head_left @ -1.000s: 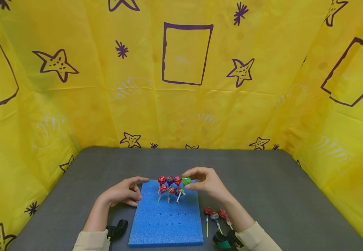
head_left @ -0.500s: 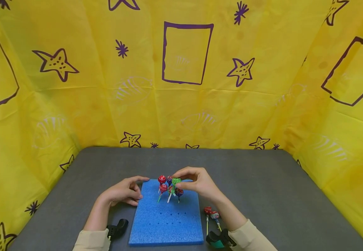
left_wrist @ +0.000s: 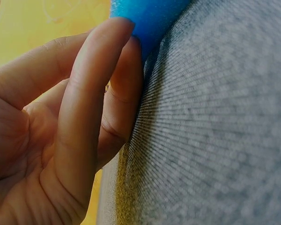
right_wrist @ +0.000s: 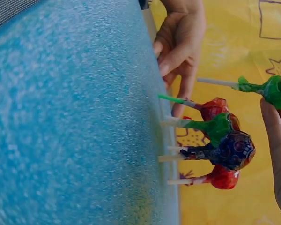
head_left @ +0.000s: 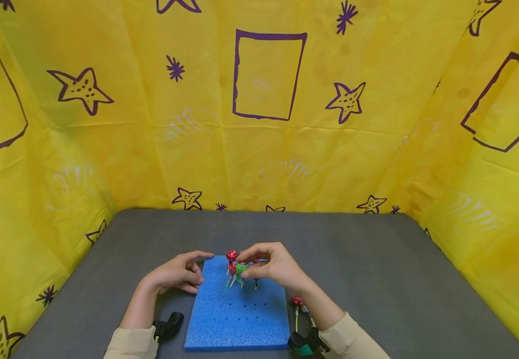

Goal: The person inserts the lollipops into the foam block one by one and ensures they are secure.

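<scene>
My right hand (head_left: 273, 262) pinches a green-wrapped lollipop (right_wrist: 275, 92) by its head, over the far part of a blue foam board (head_left: 237, 334). In the right wrist view its white stick points toward the board, with the tip apart from the surface. Several lollipops stand with sticks in the foam, among them a dark blue one (right_wrist: 237, 150), a red one (right_wrist: 225, 177) and a green-and-red one (right_wrist: 220, 129). My right fingers hide some of these in the head view. My left hand (head_left: 176, 273) rests against the board's left edge, index finger at the far corner.
Rows of small holes (head_left: 244, 306) mark the near half of the board. Loose lollipops (head_left: 297, 300) lie on the dark table (head_left: 376, 279) to its right, partly hidden by my right wrist and its black camera (head_left: 301, 344). Yellow printed cloth (head_left: 259, 164) surrounds the table.
My right hand has carried the green lollipop leftward across the standing lollipops and slightly lower. The forearm now covers more of the loose lollipops. My left hand has stayed put.
</scene>
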{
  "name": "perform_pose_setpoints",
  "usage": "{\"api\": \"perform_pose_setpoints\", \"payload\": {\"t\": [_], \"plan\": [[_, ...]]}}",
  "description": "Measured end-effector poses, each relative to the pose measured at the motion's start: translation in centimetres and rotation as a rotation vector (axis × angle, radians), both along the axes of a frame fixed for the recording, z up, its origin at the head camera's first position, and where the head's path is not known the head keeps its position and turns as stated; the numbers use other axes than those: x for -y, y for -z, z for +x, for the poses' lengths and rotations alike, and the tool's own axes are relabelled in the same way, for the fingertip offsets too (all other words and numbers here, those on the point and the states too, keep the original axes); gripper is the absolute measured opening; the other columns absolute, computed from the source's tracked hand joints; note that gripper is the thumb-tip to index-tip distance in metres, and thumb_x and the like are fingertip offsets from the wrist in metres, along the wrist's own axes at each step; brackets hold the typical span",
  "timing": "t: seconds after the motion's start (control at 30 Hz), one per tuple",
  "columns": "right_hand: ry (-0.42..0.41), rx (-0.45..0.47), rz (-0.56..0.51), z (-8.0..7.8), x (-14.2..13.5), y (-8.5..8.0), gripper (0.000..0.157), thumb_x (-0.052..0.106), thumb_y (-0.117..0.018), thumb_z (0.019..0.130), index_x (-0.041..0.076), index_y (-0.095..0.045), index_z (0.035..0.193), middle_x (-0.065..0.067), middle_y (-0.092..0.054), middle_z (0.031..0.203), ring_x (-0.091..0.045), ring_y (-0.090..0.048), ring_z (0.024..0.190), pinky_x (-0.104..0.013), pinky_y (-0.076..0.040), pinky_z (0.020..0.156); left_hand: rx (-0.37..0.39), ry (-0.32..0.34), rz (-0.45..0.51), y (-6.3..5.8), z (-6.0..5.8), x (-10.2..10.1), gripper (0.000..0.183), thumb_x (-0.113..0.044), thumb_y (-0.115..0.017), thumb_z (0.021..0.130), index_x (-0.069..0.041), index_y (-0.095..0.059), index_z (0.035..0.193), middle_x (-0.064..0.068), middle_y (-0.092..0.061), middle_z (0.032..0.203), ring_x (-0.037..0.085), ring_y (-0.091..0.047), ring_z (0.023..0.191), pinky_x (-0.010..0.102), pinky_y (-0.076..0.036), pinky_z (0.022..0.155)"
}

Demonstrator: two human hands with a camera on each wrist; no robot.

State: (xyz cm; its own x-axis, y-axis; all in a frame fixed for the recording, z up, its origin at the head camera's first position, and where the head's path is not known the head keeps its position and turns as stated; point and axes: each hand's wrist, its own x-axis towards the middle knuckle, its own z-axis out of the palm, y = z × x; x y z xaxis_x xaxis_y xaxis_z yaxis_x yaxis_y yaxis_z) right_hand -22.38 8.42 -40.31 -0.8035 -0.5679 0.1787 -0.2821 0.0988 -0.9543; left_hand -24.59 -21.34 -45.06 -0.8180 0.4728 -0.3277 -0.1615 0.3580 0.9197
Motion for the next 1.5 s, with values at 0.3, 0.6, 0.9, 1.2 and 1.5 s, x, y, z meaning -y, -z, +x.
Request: {"api": "perform_pose_setpoints", "payload": {"t": [0.3, 0.6, 0.9, 1.2, 1.5], "plan": [[-0.047, 0.021, 0.047, 0.5, 0.7, 0.0, 0.025, 0.011, -0.08, 0.08, 0.006, -0.076, 0.105, -0.015, -0.075, 0.106, -0.013, -0.074, 0.093, -0.028, -0.062, 0.079, -0.006, 0.002, -0.002, -0.1, -0.1, 0.0, 0.069, -0.009, -0.068, 0.089, -0.005, -0.036, 0.151, 0.01, -0.059, 0.088, 0.018, -0.065, 0.076, 0.033, -0.063, 0.067], [-0.065, -0.037, 0.106, 0.8, 1.1, 0.5, 0.021, 0.01, -0.081, 0.079, 0.012, -0.078, 0.099, -0.011, -0.077, 0.101, -0.007, -0.074, 0.089, -0.022, -0.061, 0.081, -0.009, -0.001, -0.007, -0.2, -0.1, 0.0, 0.069, -0.009, -0.068, 0.089, -0.005, -0.036, 0.151, 0.01, -0.059, 0.088, 0.018, -0.065, 0.073, 0.032, -0.062, 0.067], [-0.068, -0.032, 0.142, 1.1, 1.5, 1.0, 0.019, 0.006, -0.08, 0.079, 0.013, -0.078, 0.097, -0.009, -0.077, 0.099, -0.003, -0.072, 0.089, -0.021, -0.061, 0.079, -0.006, -0.003, -0.007, -0.1, 0.0, 0.0, 0.069, -0.008, -0.068, 0.089, -0.005, -0.036, 0.15, 0.01, -0.059, 0.088, 0.018, -0.065, 0.075, 0.032, -0.063, 0.067], [-0.071, -0.036, 0.157, 1.2, 1.3, 1.0, 0.018, 0.008, -0.081, 0.079, 0.014, -0.079, 0.095, -0.007, -0.078, 0.098, -0.003, -0.072, 0.091, -0.019, -0.059, 0.082, -0.002, -0.001, -0.005, -0.1, 0.0, 0.0, 0.069, -0.008, -0.067, 0.089, -0.005, -0.036, 0.15, 0.01, -0.059, 0.089, 0.017, -0.065, 0.077, 0.032, -0.063, 0.067], [-0.072, -0.043, 0.179, 1.3, 1.0, 0.9, 0.018, 0.012, -0.082, 0.078, 0.016, -0.079, 0.096, -0.004, -0.078, 0.096, -0.003, -0.071, 0.09, -0.02, -0.06, 0.079, -0.005, 0.0, -0.007, -0.1, 0.0, 0.0, 0.068, -0.008, -0.067, 0.089, -0.005, -0.036, 0.15, 0.01, -0.059, 0.089, 0.018, -0.066, 0.077, 0.032, -0.063, 0.067]]}}
